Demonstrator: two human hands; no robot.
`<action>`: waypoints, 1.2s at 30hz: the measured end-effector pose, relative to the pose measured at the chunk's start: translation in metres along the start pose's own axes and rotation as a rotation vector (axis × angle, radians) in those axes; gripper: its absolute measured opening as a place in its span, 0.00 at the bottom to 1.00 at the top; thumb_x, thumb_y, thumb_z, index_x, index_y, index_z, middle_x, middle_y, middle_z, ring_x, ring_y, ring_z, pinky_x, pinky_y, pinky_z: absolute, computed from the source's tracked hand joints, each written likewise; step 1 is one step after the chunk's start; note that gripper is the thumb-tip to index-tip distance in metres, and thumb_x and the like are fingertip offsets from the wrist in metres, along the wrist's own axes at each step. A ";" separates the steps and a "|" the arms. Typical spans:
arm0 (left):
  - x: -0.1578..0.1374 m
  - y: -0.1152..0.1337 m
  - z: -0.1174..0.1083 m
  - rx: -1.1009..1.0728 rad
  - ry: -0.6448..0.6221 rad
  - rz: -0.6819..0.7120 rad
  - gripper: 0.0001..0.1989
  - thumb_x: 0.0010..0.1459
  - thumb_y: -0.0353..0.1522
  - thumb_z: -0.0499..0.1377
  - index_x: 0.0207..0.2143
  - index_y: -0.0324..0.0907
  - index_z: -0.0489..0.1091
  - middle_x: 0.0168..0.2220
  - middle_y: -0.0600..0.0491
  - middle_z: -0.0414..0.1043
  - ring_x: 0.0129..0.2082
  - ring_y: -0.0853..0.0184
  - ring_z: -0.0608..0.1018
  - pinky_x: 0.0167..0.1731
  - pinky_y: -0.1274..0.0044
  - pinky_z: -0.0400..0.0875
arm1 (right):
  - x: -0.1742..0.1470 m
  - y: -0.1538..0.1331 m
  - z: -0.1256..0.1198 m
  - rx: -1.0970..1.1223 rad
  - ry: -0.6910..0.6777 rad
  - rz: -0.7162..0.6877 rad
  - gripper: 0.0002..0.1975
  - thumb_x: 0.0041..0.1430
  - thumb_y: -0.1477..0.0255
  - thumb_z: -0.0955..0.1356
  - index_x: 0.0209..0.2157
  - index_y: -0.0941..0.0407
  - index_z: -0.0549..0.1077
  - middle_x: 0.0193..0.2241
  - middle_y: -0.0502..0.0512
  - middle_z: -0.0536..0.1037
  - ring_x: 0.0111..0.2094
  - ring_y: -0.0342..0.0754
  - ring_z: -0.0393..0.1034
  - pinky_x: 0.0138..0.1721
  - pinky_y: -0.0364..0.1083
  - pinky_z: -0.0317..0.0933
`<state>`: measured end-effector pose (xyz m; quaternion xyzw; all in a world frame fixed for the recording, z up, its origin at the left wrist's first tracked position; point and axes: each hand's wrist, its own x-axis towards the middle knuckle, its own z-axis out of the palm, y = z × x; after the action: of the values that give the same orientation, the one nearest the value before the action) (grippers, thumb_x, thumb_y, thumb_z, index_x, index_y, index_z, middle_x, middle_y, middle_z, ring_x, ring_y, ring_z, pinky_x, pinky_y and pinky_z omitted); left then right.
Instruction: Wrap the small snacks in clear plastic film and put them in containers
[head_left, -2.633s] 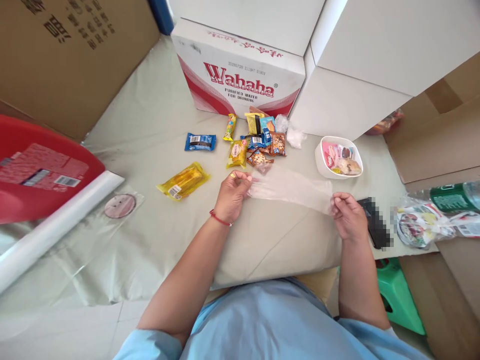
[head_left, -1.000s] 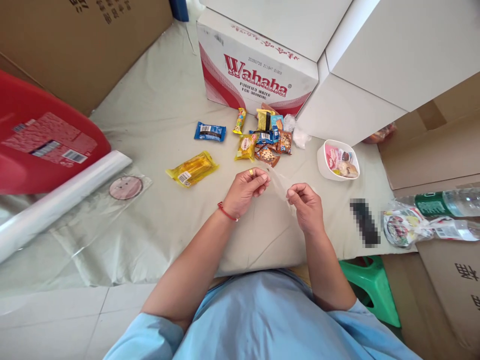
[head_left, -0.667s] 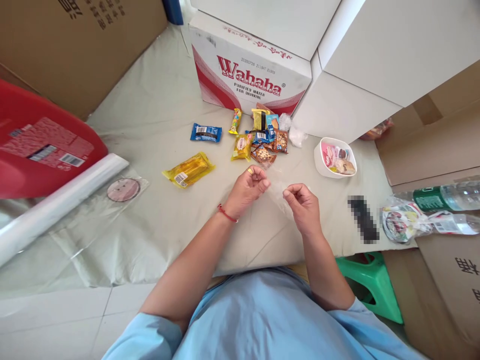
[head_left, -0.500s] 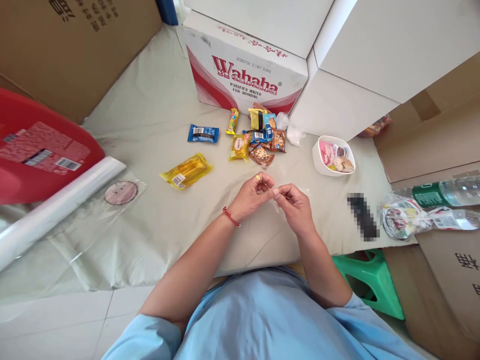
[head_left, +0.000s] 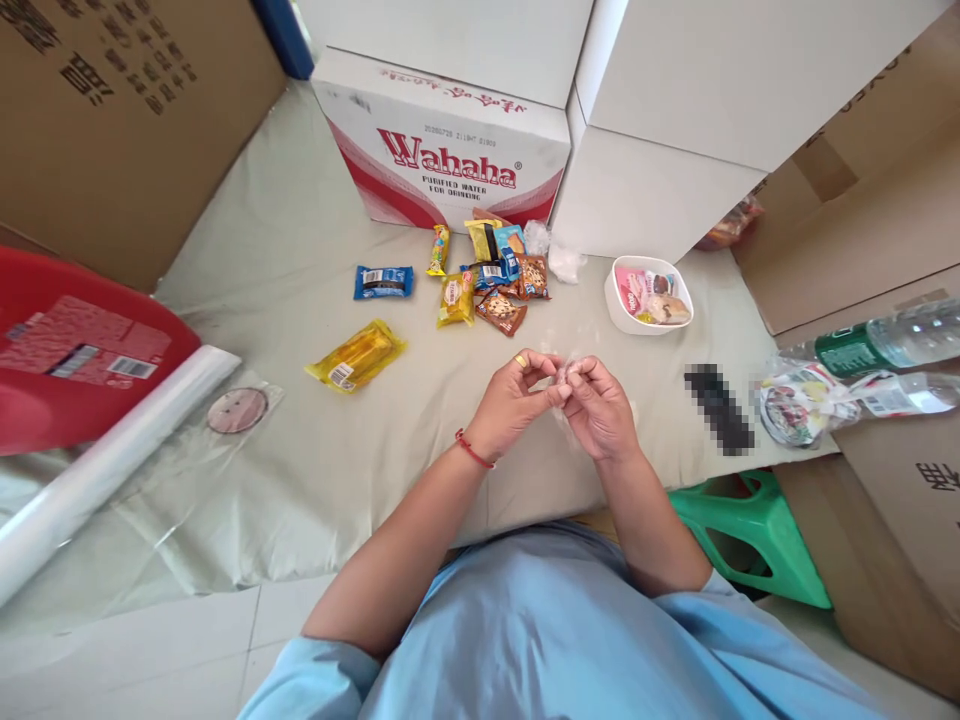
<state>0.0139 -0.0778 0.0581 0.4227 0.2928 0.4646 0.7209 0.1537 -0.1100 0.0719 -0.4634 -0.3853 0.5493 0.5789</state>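
My left hand [head_left: 521, 400] and my right hand [head_left: 600, 405] meet over the covered table, fingertips pinched together. Between them is a thin piece of clear plastic film [head_left: 566, 372], bunched at the fingers; its full outline is hard to make out. Beyond my hands lies a pile of small snack packets, among them a yellow packet [head_left: 456, 299] and a brown cookie packet [head_left: 502, 312]. Two crumpled bits of clear plastic [head_left: 567, 263] rest beside the pile. A blue packet [head_left: 383, 282] and a larger yellow packet [head_left: 355, 356] lie farther left.
A white tub [head_left: 649, 318] with packets in it stands to the right. Behind the snacks is a Wahaha water carton [head_left: 450, 150] beside white boxes. A plastic roll [head_left: 112, 475] and a red container [head_left: 82, 350] occupy the left; bottles [head_left: 870, 345] lie at the right edge.
The view has shifted a little to the right. The film is now more gathered and bunched between my fingers, and my right hand has turned with its palm more upward.
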 end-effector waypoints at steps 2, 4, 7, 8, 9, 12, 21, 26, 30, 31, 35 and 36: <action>-0.002 -0.003 0.002 -0.024 0.068 -0.018 0.19 0.47 0.40 0.76 0.32 0.41 0.72 0.49 0.47 0.78 0.51 0.63 0.78 0.54 0.70 0.73 | -0.001 -0.001 -0.003 -0.004 0.022 -0.009 0.22 0.52 0.52 0.78 0.32 0.51 0.67 0.29 0.49 0.71 0.31 0.45 0.66 0.31 0.44 0.65; -0.004 -0.004 -0.002 -0.037 0.156 -0.041 0.19 0.47 0.41 0.75 0.31 0.41 0.72 0.48 0.48 0.78 0.48 0.64 0.78 0.51 0.69 0.75 | -0.001 -0.002 -0.008 0.013 0.030 0.000 0.21 0.53 0.53 0.78 0.32 0.51 0.68 0.28 0.48 0.71 0.30 0.44 0.65 0.31 0.44 0.65; -0.009 -0.004 -0.006 0.008 0.310 -0.046 0.21 0.47 0.45 0.75 0.32 0.42 0.71 0.40 0.53 0.76 0.40 0.69 0.77 0.43 0.73 0.78 | -0.004 -0.003 -0.014 0.057 0.023 0.028 0.21 0.52 0.54 0.78 0.32 0.51 0.69 0.28 0.48 0.72 0.30 0.44 0.65 0.30 0.43 0.64; -0.011 -0.005 -0.006 0.037 0.326 -0.046 0.22 0.48 0.47 0.74 0.32 0.42 0.71 0.37 0.54 0.74 0.39 0.69 0.76 0.40 0.75 0.78 | -0.004 -0.002 -0.015 0.071 0.020 0.037 0.21 0.51 0.53 0.78 0.32 0.51 0.69 0.29 0.48 0.73 0.30 0.43 0.66 0.30 0.43 0.65; -0.014 -0.006 -0.004 0.064 0.315 -0.048 0.22 0.50 0.49 0.73 0.32 0.42 0.71 0.35 0.55 0.73 0.38 0.69 0.76 0.39 0.76 0.77 | -0.005 -0.001 -0.015 0.082 0.014 0.045 0.21 0.51 0.53 0.79 0.33 0.51 0.69 0.29 0.48 0.74 0.30 0.43 0.66 0.31 0.43 0.65; -0.018 -0.011 0.006 0.114 0.212 -0.046 0.22 0.52 0.49 0.72 0.35 0.43 0.72 0.34 0.55 0.73 0.36 0.70 0.76 0.39 0.76 0.76 | -0.008 0.004 -0.012 0.074 -0.020 0.050 0.21 0.51 0.52 0.78 0.33 0.51 0.70 0.28 0.47 0.75 0.28 0.43 0.67 0.32 0.44 0.66; -0.019 -0.010 0.001 -0.102 0.405 -0.065 0.24 0.48 0.45 0.74 0.34 0.46 0.64 0.36 0.58 0.76 0.41 0.69 0.81 0.41 0.75 0.78 | -0.011 0.001 -0.023 -0.009 -0.008 -0.004 0.17 0.57 0.55 0.76 0.34 0.51 0.71 0.34 0.49 0.79 0.29 0.42 0.67 0.33 0.43 0.67; -0.025 0.004 -0.041 -0.085 0.589 -0.079 0.25 0.50 0.44 0.73 0.35 0.47 0.59 0.31 0.60 0.75 0.36 0.68 0.83 0.33 0.79 0.76 | -0.006 -0.006 -0.051 0.214 0.031 0.181 0.20 0.48 0.60 0.80 0.32 0.52 0.69 0.41 0.49 0.80 0.37 0.44 0.73 0.41 0.47 0.73; -0.030 0.018 -0.078 0.347 0.703 -0.167 0.14 0.62 0.41 0.61 0.36 0.47 0.57 0.27 0.60 0.71 0.22 0.71 0.77 0.18 0.82 0.63 | 0.004 0.000 -0.072 0.176 0.022 0.361 0.23 0.43 0.60 0.83 0.30 0.53 0.70 0.36 0.50 0.82 0.32 0.43 0.75 0.34 0.44 0.74; -0.032 0.021 -0.087 0.490 0.685 -0.202 0.10 0.65 0.39 0.57 0.36 0.46 0.58 0.26 0.60 0.70 0.19 0.72 0.75 0.18 0.81 0.61 | 0.007 0.003 -0.076 0.135 0.013 0.386 0.23 0.42 0.59 0.83 0.30 0.53 0.70 0.34 0.50 0.82 0.29 0.42 0.74 0.31 0.43 0.72; -0.039 0.030 -0.111 0.828 0.591 -0.284 0.05 0.65 0.34 0.54 0.37 0.43 0.62 0.27 0.58 0.69 0.19 0.72 0.72 0.23 0.77 0.68 | 0.020 0.011 -0.086 -0.023 0.013 0.413 0.25 0.40 0.58 0.83 0.31 0.53 0.71 0.30 0.49 0.81 0.23 0.39 0.70 0.25 0.40 0.68; -0.041 0.031 -0.114 0.868 0.602 -0.280 0.05 0.63 0.34 0.57 0.38 0.43 0.63 0.31 0.56 0.70 0.22 0.71 0.74 0.27 0.75 0.70 | 0.023 0.012 -0.088 -0.064 0.021 0.406 0.24 0.40 0.58 0.83 0.31 0.53 0.71 0.30 0.49 0.81 0.23 0.39 0.70 0.25 0.40 0.67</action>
<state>-0.1083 -0.0703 0.0326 0.4868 0.7046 0.3013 0.4194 0.2365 -0.0974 0.0347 -0.5554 -0.2953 0.6372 0.4453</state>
